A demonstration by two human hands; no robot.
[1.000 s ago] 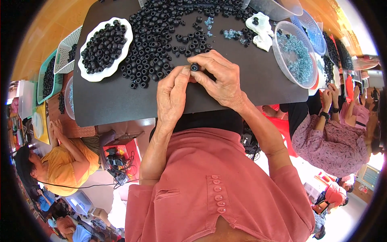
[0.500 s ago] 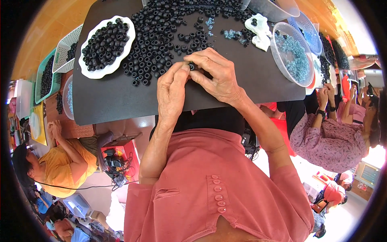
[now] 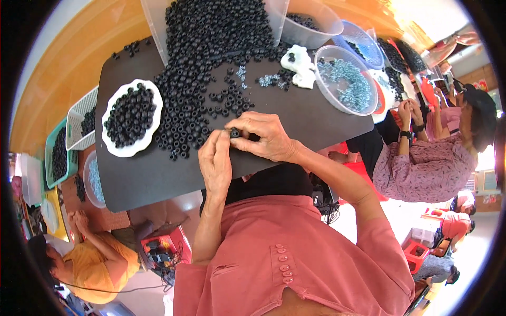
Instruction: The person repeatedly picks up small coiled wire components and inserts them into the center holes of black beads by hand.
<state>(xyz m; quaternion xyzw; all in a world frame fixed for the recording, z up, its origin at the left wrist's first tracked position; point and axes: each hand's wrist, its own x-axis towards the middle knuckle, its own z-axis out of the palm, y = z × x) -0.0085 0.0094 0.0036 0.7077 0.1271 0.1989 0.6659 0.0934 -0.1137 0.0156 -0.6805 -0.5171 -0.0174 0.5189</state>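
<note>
Head view: left lens of a side-by-side fisheye pair worn on my head, upright, unmirrored. It faces steeply down from above my shirt (image 3: 321, 253), which fills the lower middle, onto the dark table (image 3: 142, 176). My left hand (image 3: 215, 164) and right hand (image 3: 265, 137) lie near mid-frame, at close range. Field very wide: the top edge cuts a clear bin (image 3: 156, 27); the sides take in a person in yellow (image 3: 95, 268) at my left and a person in patterned mauve (image 3: 421, 166) at my right. Straight edges bend toward the rim.
</note>
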